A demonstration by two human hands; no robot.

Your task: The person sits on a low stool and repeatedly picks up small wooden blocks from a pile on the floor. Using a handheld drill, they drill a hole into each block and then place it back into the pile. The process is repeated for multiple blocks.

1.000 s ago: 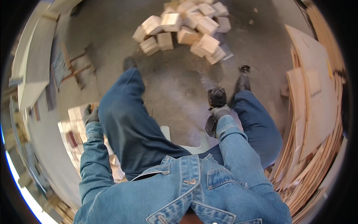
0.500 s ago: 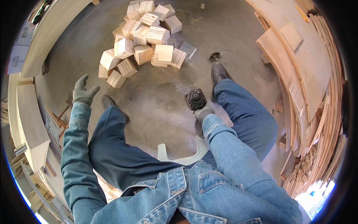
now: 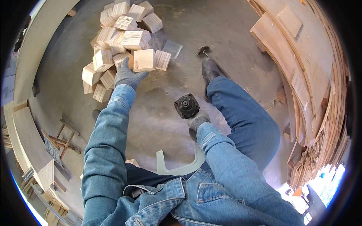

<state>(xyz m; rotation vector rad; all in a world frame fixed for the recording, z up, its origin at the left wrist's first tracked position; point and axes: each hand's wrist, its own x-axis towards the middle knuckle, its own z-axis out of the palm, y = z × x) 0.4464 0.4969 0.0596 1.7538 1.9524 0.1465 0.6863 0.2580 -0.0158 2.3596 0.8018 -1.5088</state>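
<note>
My left hand (image 3: 129,76), in a grey glove, reaches out over the near edge of a pile of plywood blocks (image 3: 135,39). Its fingers are spread and hold nothing; whether a fingertip touches a block, I cannot tell. Closest to it are a square pale block (image 3: 144,60) and a layered block (image 3: 108,78). My right hand (image 3: 198,119), gloved too, is closed round a black nail gun (image 3: 186,106), whose squarish capped head points up at me. The tool's lower part is mostly hidden by hand and sleeve.
A hammer (image 3: 203,50) lies by my right shoe, near a clear plastic sheet (image 3: 172,49). Stacked boards (image 3: 281,56) line the right side. Long panels (image 3: 32,139) and a small wooden stand (image 3: 62,141) are at left. A pale plastic seat edge (image 3: 181,169) shows below me.
My left hand has swung right and forward, from open floor to the block pile. My view has shifted, so the pile sits further left. The right hand keeps its hold on the nail gun.
</note>
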